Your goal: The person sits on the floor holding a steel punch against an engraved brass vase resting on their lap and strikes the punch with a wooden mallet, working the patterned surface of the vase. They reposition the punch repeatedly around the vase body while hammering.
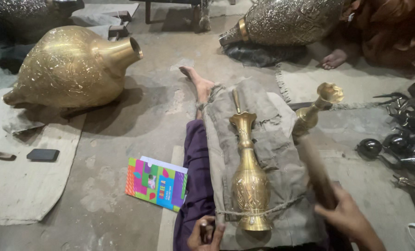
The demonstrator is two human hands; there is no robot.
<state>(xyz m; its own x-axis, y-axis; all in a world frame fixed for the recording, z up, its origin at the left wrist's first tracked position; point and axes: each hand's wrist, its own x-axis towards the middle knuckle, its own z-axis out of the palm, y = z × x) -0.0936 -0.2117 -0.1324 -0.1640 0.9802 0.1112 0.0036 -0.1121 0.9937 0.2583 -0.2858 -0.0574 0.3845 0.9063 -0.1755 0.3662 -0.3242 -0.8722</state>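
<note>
Lying cord-tied on sackcloth (268,153) across the person's leg, the engraved brass vase (249,179) looks part-worked, left hand (206,234) pinching a small chisel, right hand (344,214) clenched around a wooden mallet (315,169).

A big brass pot (72,67) lies on its side at upper left, its mouth toward the right, partly on a pale mat (21,186) that also bears a dark flat block (43,155); a colourful booklet (157,183) lies on the bare floor (124,139) beside the mat. A second engraved pot (286,21) lies at the top by another person's foot (334,59); dark metal pieces (402,139) crowd the right edge
</note>
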